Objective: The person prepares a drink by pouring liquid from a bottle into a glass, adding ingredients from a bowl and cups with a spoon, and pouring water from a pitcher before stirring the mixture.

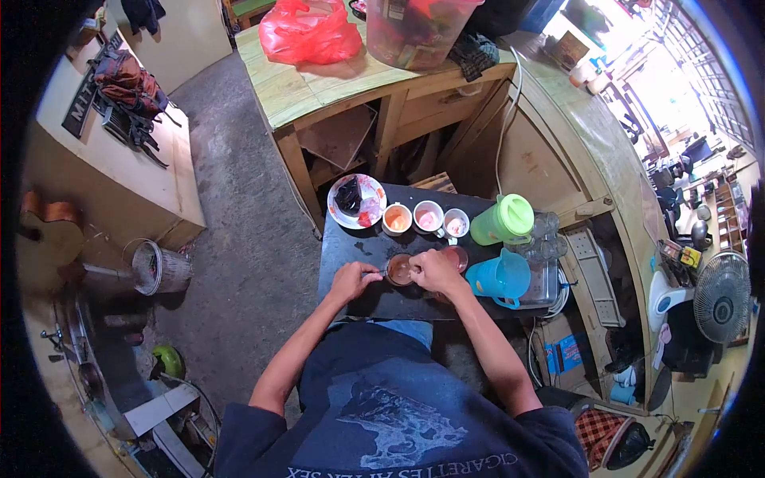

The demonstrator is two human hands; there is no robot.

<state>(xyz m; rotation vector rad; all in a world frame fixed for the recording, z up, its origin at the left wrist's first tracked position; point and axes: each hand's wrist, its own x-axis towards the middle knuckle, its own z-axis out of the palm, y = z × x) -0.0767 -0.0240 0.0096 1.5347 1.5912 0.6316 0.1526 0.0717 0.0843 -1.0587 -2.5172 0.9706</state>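
Observation:
A glass cup with brown contents [398, 271] stands on the dark low table [339, 253] in front of me. My left hand [356, 281] is at the cup's left side, its fingers pinched at what looks like the handle. Above the cup's right rim my right hand [435, 272] is closed; whatever its fingers grip is hidden. Just right of it is a glass with reddish contents [457, 258], partly covered by the hand. Behind, in a row, stand a cup with orange contents [397, 219] and two white cups with pinkish contents, one in the middle [428, 217] and one at right [456, 224].
A patterned plate [373, 191] holds a black plastic bag. At right stand a green lidded pitcher [504, 221], a blue pitcher [500, 279] and several clear glasses [545, 237]. A wooden counter [319, 94] bearing a red bag [309, 33] is beyond the table.

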